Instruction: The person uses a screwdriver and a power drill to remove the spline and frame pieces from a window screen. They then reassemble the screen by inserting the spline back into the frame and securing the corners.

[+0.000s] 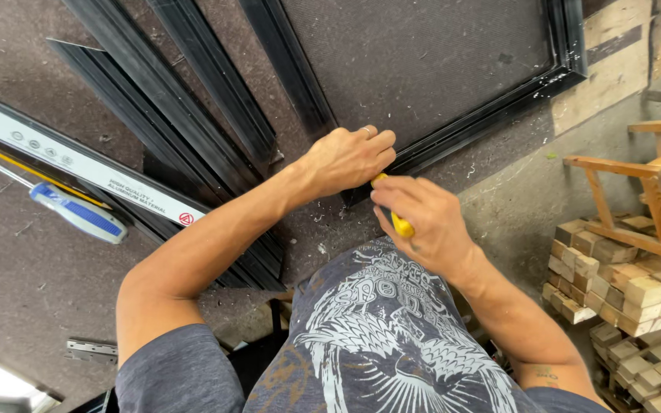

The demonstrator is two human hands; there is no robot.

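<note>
Head view looks straight down on a dark, felt-covered counter point(32, 275) where a black metal frame point(491, 107) lies flat with a mesh panel point(422, 53) set inside it. Left hand point(346, 159) rests knuckles up on the frame's near corner, fingers curled loosely and pressing down on the rail, gripping nothing. Right hand point(422, 222) is closed around a yellow-handled tool point(401, 223), its tip hidden between the two hands right at that corner; what kind of tool it is cannot be told. Several loose black profiles point(193, 99) lie side by side left of the frame, and beyond them a long white-labelled level point(78, 164) and a blue-handled tool point(82, 213). Stacked wooden blocks point(629, 298) and a wooden chair point(652, 183) stand off to the right, below the counter edge.
</note>
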